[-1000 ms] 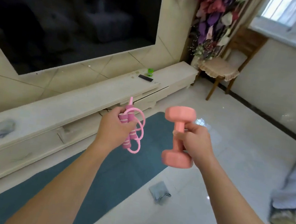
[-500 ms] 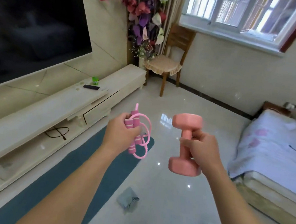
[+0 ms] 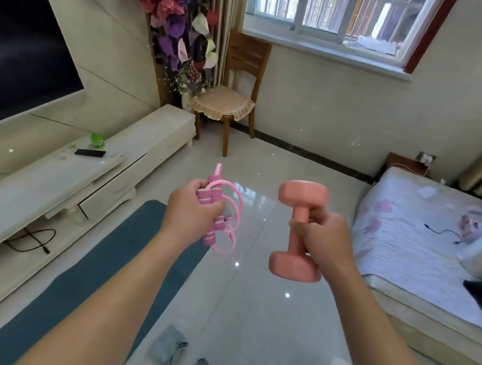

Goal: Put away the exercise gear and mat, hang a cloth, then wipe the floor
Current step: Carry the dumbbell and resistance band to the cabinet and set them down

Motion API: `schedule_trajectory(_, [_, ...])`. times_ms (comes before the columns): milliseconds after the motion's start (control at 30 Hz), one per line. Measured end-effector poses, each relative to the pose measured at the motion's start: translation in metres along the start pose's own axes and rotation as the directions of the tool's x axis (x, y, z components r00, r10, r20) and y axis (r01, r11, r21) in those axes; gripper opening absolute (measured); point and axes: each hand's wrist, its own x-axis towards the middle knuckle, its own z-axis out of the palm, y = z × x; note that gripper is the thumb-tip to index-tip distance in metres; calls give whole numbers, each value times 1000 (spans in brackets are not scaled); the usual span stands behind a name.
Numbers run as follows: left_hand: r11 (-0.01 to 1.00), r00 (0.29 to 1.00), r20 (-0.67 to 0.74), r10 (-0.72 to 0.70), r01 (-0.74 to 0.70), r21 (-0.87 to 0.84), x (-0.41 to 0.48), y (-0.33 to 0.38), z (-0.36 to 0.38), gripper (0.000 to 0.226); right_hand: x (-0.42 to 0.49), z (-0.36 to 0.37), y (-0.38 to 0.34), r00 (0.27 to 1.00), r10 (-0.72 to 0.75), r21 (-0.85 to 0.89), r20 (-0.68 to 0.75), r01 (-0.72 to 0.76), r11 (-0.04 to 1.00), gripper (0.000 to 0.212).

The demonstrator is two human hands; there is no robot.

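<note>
Dumbbell (image 3: 301, 211), pink, stands upright in the right hand (image 3: 320, 242), whose fingers are curled round its middle bar, with one head above the fist and one below. Just to the left and apart from it, the left hand (image 3: 190, 209) grips a pink skipping rope (image 3: 214, 231). Its fingers are closed round the padded handles, and the cord hangs in loops on the side toward the right hand. Both hands are held out in front at about the same height, over the shiny floor (image 3: 248, 305). Below the left hand and its forearm the blue mat (image 3: 99, 271) lies flat on the floor, alongside a low tabletop (image 3: 50, 175) further left. Between the two forearms, lower down, a crumpled grey cloth (image 3: 169, 347) lies on the floor just beside the mat's edge. Right of the right hand is a bed (image 3: 409, 241). Beyond both hands a wooden chair (image 3: 228, 104) stands under the window, with tall flowers (image 3: 175, 20) beside it
</note>
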Motion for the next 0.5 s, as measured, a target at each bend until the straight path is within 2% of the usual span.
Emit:
schedule_trajectory(333, [1000,1000,-19,-12,12,-24,157,-11,38,14,158,36,-17,1000,-10,-68,2,10,998,8])
schedule_trajectory(500, [999,1000,-19,17,-18,-32,238,1,42,14,234,61,-38,1000,-14,-21,0,14,1000,12])
